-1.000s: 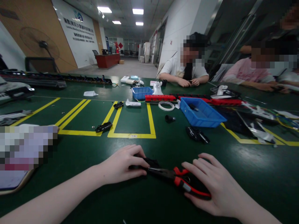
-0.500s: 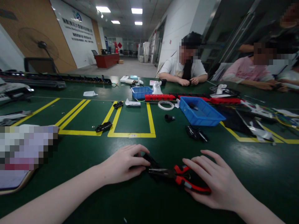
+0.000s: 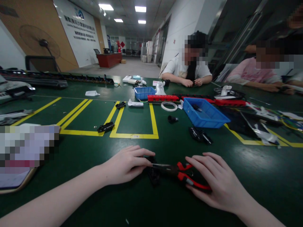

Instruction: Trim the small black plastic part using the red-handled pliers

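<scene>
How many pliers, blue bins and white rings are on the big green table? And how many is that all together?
Pliers: 1, in the right hand
Blue bins: 2, a bigger one and a smaller one
White rings: 1
Total: 4

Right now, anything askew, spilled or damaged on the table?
A black part lies askew across the yellow tape, not inside its lines, with a tiny ring loose beside it. No spill or clear damage visible; the piece at the pliers is too dark to judge.
</scene>
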A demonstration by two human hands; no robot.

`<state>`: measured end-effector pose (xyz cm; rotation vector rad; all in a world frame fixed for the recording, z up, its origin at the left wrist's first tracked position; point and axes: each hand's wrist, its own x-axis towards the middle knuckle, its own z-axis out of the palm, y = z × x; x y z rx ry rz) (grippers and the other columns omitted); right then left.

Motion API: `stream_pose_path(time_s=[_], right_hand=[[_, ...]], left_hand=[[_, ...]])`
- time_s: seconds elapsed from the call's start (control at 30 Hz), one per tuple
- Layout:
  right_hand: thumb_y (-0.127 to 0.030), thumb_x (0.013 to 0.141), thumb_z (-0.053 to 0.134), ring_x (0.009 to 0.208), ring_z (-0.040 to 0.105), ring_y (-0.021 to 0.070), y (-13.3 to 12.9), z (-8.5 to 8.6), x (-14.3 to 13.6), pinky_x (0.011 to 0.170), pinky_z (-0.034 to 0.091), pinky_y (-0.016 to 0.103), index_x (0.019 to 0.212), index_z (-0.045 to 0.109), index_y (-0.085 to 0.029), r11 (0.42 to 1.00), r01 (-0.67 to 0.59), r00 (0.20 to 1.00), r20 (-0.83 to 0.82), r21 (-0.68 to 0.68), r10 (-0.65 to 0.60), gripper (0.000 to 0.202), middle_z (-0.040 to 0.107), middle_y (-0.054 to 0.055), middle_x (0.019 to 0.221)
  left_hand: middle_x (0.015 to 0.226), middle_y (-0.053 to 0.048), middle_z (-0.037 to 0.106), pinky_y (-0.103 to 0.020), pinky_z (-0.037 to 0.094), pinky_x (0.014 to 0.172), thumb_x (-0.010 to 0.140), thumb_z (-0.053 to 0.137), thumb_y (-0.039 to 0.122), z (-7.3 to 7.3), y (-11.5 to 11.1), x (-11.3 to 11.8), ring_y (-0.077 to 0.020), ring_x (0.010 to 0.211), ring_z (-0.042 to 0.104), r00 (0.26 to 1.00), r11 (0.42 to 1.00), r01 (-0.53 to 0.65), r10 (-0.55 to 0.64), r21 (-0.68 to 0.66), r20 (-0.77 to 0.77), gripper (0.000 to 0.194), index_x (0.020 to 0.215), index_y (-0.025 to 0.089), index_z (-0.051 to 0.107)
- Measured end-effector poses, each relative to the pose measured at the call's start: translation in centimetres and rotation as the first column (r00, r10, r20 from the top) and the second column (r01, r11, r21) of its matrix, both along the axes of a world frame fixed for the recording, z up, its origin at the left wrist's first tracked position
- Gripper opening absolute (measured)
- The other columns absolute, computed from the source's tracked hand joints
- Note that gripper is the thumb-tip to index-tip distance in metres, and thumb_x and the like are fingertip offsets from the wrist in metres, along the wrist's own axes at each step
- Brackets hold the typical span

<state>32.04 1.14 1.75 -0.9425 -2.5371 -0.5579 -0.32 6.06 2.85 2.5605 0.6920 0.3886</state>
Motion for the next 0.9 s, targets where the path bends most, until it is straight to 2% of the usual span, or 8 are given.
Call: stream_pose_path(time_s=[0.13,0.53,0.9], right_hand=[[-0.035,0.079,0.065,0.092,0.063,0.0243,-0.2,-0.1,-0.3,0.087,0.047,0.043,0.122,0.057,-0.009,1.0,-0.012,0.999,-0.03,-0.002,0.012,0.051,0.068,0.013,0.103],[-0.035,0.078,0.067,0.096,0.064,0.0257,-0.8,-0.9,-0.5,0.089,0.049,0.044,0.129,0.053,-0.015,0.994,0.024,0.987,-0.157,-0.107,-0.041,0.056,0.067,0.012,0.107],[-0.035,0.082,0.063,0.099,0.064,0.0264,-0.8,-0.9,-0.8,0.089,0.052,0.045,0.133,0.05,-0.016,0.992,0.014,0.989,-0.144,-0.124,-0.032,0.056,0.067,0.013,0.108]], left_hand=[[0.137,-0.002,0.055,-0.037,0.049,0.089,0.091,0.053,0.01,0.1,0.0,0.0,-0.0209,0.108,0.055,1.0,1.0,0.013,-0.013,-0.013,-0.014,0.028,0.112,0.023,0.066],[0.134,-0.002,0.058,-0.037,0.048,0.089,0.092,0.053,0.012,0.3,0.1,0.0,-0.0209,0.106,0.054,1.0,0.998,0.014,-0.014,-0.055,0.004,0.025,0.109,0.023,0.067],[0.135,-0.002,0.058,-0.036,0.049,0.084,0.09,0.053,0.014,-0.8,0.6,-0.1,-0.0208,0.1,0.054,0.999,0.998,0.043,-0.042,-0.052,0.024,0.025,0.108,0.023,0.068]])
